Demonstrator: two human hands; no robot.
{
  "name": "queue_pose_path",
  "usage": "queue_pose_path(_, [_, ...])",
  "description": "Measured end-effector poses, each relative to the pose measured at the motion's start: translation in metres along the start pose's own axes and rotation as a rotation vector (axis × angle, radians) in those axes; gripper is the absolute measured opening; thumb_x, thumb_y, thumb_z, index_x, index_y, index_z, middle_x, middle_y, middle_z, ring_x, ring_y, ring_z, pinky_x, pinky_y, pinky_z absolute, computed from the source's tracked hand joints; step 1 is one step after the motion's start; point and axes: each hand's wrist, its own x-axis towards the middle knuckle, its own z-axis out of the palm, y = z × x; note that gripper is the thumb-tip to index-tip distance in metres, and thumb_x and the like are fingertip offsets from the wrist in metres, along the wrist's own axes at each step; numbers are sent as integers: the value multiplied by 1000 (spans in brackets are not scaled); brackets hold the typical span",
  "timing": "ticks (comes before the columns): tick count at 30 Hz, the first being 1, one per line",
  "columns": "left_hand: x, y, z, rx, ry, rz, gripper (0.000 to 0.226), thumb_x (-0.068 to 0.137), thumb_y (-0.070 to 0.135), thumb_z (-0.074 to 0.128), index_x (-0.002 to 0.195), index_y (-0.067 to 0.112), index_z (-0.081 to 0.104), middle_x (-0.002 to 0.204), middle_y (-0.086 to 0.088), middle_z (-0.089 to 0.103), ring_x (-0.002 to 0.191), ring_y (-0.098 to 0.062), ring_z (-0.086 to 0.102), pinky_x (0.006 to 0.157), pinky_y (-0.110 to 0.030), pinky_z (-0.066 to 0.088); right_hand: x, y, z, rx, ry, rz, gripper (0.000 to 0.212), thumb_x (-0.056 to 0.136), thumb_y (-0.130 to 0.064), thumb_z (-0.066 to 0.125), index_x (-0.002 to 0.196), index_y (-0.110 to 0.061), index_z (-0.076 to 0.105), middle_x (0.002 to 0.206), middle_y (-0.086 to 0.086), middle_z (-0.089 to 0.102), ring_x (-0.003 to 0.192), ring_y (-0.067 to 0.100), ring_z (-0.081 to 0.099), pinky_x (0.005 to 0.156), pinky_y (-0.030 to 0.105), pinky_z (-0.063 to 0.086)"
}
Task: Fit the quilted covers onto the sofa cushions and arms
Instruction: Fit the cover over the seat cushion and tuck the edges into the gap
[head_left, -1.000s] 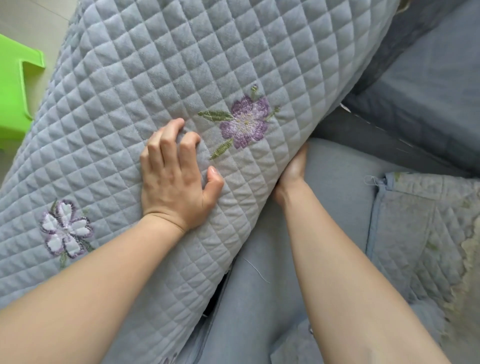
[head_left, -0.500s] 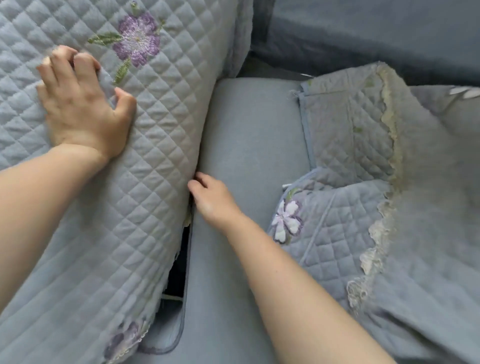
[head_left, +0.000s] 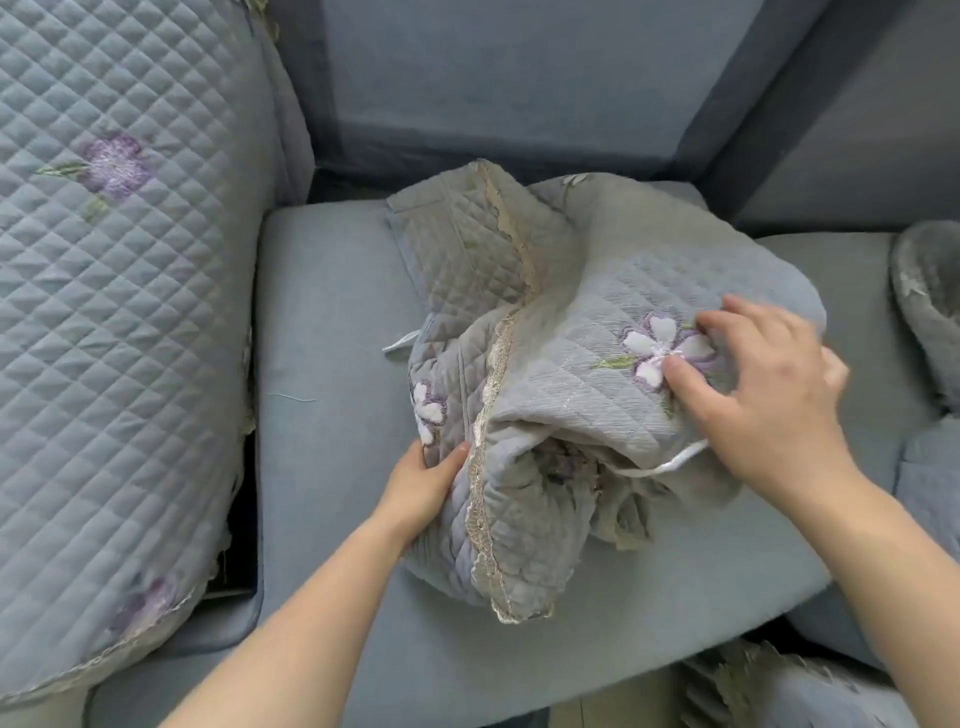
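A bundled quilted cover, grey-blue with purple flowers and a lace edge, lies heaped on the bare blue seat cushion. My left hand grips the bundle's left fold near the lace trim. My right hand rests on top of the bundle beside an embroidered flower, fingers curled onto the fabric; motion blur hides whether they pinch it. A white tie cord hangs from the bundle under that hand. On the left, the sofa arm wears a fitted quilted cover.
The bare blue back cushions stand behind the seat. More quilted fabric lies at the right edge and at the bottom right. A dark gap runs between the arm and the seat cushion.
Both hands have left the covered sofa arm and its gap and moved right onto the bundled cover on the seat. The view has swung right and back.
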Motion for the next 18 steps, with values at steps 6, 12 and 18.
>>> queue_pose_path(6, [-50,80,-23,251,-68,-76,41,89,50,57,96,12,70,94,-6,74,87,-21,70,82,-33,55,-46,92,10,555,-124,764,55,93,-52,42,137,-18,45,142,10,45,128,31,41,106,45,32])
queue_pose_path(12, [-170,195,-53,-281,-218,-57,52,82,52,65,109,8,71,108,-14,71,97,-27,70,82,-41,57,-108,31,6,1279,-611,1328,72,91,-63,35,148,-20,25,149,18,32,130,47,37,93,64,36])
queue_pose_path(18, [-290,262,-14,-596,-366,160,61,90,48,47,126,0,59,125,-18,62,118,-29,58,105,-41,41,-93,-77,-78,2158,-721,1060,57,78,-57,46,105,-14,74,97,21,72,86,41,68,67,47,56])
